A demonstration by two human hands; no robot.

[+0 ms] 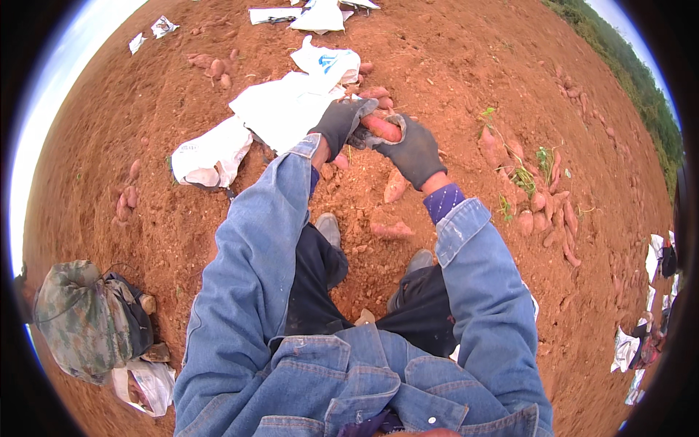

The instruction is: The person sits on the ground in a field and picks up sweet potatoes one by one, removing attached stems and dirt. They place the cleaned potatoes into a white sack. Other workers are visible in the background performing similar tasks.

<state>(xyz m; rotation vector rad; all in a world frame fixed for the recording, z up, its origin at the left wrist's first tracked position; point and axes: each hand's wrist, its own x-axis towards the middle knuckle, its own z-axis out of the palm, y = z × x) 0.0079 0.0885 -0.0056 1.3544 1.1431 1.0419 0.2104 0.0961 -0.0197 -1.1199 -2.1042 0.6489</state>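
Red dirt covers the whole field. Far to the left of the sweet potato [383, 129] being held, a camouflage bag [80, 320] sits on the ground. Closer on that side lie white sacks [273, 109]. The left hand [338, 125], in a dark glove, is closed on one end of the sweet potato. The right hand [415, 151], also gloved, grips its other end, so it sits up in the air between both hands. Right of it, a pile of sweet potatoes [542, 204] lies on the dirt with some green leaves.
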